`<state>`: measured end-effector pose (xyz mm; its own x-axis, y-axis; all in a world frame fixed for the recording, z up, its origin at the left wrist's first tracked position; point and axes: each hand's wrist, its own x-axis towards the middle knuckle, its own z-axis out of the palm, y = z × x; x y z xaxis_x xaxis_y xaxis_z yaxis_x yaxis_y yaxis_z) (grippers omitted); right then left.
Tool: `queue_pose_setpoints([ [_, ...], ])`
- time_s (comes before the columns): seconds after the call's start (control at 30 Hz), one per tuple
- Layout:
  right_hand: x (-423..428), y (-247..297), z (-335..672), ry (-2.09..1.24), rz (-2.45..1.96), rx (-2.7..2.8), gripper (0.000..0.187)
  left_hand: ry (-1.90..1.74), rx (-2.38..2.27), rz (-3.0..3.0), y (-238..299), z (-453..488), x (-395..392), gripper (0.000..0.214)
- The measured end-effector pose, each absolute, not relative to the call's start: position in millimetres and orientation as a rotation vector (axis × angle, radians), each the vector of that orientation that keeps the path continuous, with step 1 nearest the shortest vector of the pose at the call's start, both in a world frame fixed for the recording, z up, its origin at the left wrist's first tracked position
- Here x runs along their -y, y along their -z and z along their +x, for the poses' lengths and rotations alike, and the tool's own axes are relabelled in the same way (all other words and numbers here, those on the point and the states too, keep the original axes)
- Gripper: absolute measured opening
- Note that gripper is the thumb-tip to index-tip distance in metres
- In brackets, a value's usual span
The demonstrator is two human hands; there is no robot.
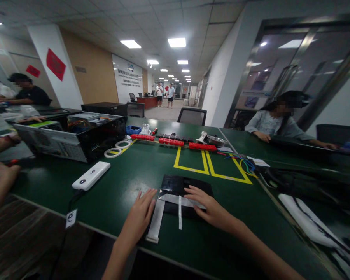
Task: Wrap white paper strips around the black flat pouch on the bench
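A dark green desk (151,167) fills most of the view. An opened computer case (76,136) is laid on its side at the far left of the desk. A seated person (275,124) is seen at the right with forearms rested on the desk, and a co-worker's hand (4,171) is seen at the left edge.

A flat black panel (181,184) is laid on the near part of the desk, just in front of two rectangles marked in yellow tape (192,161). The right hand (210,206) is laid flat on the panel, its fingers apart and stretched out over a grey strip (175,199) that crosses the panel; nothing is clasped. The left hand (141,214) is pressed palm down on the desk at the panel's left edge, fingers apart, touching a white ribbon (156,219) that runs from the panel toward the near desk edge. A narrower white strip (180,213) hangs down from the grey one.

A white oblong device (91,175) with a dark cable is placed to the left of the hands. Further back, a row of red blocks (171,141), a metal bowl (215,140), a blue tray (133,129), two tape rings (112,153) and a bundle of coloured wires (245,163) are set out.
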<state>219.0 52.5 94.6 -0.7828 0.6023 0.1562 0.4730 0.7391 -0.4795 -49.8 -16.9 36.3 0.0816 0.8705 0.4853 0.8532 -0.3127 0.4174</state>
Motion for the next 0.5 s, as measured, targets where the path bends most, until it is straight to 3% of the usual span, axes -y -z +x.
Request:
queue_pose_setpoints([
  [0.23,-51,-82,205,-0.429,-0.955,2.884,0.061,-0.953,-1.951,2.270,-11,-68,11,0.035],
  [0.5,-58,-77,207,-0.457,-0.992,2.962,0.056,-0.864,-1.954,2.291,-8,-66,10,0.035],
])
